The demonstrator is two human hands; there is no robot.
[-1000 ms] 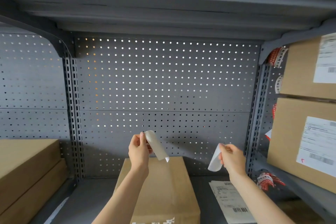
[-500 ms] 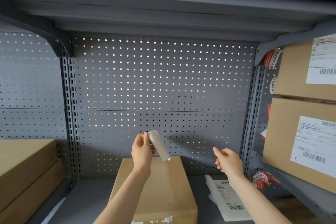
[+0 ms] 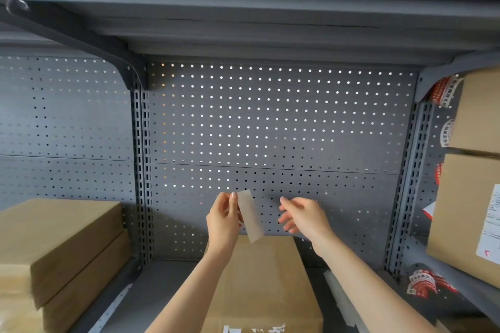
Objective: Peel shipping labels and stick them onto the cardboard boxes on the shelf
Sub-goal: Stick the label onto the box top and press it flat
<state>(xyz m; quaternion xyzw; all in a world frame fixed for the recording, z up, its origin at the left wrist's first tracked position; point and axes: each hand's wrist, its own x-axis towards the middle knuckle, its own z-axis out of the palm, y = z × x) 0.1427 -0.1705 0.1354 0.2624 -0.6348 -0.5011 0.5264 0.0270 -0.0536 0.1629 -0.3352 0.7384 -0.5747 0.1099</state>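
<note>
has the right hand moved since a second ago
Yes. The right hand has let go of its white paper and moved leftward, away from the grey slotted shelf upright, toward the label strip.

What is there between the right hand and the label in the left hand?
Nothing. In the head view, only the grey pegboard behind shows in the gap between the open right hand and the label, pinched by the left hand.

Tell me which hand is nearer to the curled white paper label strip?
Left. The left hand pinches the curled white paper label strip by its upper edge; the right hand is open beside it, apart.
</note>
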